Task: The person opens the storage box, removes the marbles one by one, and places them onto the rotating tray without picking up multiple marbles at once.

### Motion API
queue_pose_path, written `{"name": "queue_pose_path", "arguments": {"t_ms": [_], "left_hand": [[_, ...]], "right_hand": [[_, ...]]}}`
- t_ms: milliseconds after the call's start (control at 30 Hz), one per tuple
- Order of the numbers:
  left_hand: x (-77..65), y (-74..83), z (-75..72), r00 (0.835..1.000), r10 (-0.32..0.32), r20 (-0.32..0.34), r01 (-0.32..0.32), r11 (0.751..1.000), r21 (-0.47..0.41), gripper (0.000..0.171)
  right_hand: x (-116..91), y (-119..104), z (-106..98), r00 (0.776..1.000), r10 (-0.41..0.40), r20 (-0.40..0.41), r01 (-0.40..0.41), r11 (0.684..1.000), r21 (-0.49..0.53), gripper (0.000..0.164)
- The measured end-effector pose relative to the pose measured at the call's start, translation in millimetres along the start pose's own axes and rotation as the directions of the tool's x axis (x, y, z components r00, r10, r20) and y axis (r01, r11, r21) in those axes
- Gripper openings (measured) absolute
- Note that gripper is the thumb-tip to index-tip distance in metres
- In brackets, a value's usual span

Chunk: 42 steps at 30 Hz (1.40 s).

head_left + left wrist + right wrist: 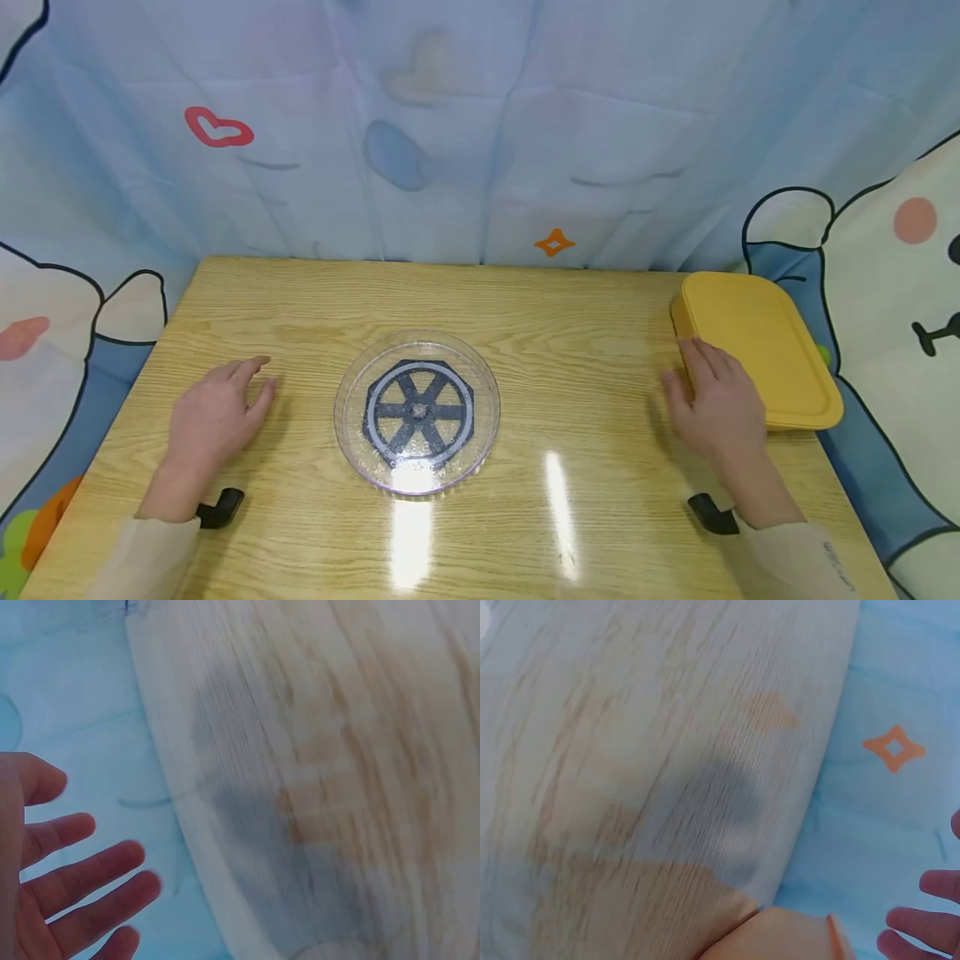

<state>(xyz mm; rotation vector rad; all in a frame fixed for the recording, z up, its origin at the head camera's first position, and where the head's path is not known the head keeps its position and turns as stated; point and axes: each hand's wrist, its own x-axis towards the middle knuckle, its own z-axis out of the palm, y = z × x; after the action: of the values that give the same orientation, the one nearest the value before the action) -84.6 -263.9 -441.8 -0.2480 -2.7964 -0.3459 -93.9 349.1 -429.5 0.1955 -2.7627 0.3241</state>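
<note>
Right hand (717, 404) (yellow box (768, 350) partly behind)

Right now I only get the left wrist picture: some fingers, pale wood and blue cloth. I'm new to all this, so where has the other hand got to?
Observer: The right hand overlaps the edge of a yellow box in the head view, though I can't tell whether it touches it.
Visitor: Oh! And is there anything between that one and the hand I can see?
Observer: Yes, a clear round dish on the table lies between the right hand and the left hand.
</note>
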Motion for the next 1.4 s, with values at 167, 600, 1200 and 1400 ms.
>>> {"name": "queue_pose_path", "arguments": {"t_ms": [167,600,1200,1400], "left_hand": [[-3.1,4.1,1.7,0.988,-0.092,0.125,0.108,0.985,-0.131,0.033],[-12.9,26.3,25.5,0.946,-0.155,0.283,0.305,0.718,-0.626,0.035],[-3.7,45.8,34.8,0.916,-0.036,0.400,0.348,0.570,-0.744,0.054],[-1.2,49.6,38.4,0.912,-0.009,0.409,0.337,0.584,-0.738,0.062]], "right_hand": [[-3,8,-1,0.998,0.034,-0.050,-0.033,0.999,0.022,0.043],[-13,30,1,0.997,0.079,-0.012,-0.079,0.995,-0.064,0.061],[-17,39,7,0.999,0.015,0.052,-0.010,0.995,-0.095,0.062],[-19,28,3,0.997,0.015,0.072,-0.008,0.996,-0.091,0.060]]}}
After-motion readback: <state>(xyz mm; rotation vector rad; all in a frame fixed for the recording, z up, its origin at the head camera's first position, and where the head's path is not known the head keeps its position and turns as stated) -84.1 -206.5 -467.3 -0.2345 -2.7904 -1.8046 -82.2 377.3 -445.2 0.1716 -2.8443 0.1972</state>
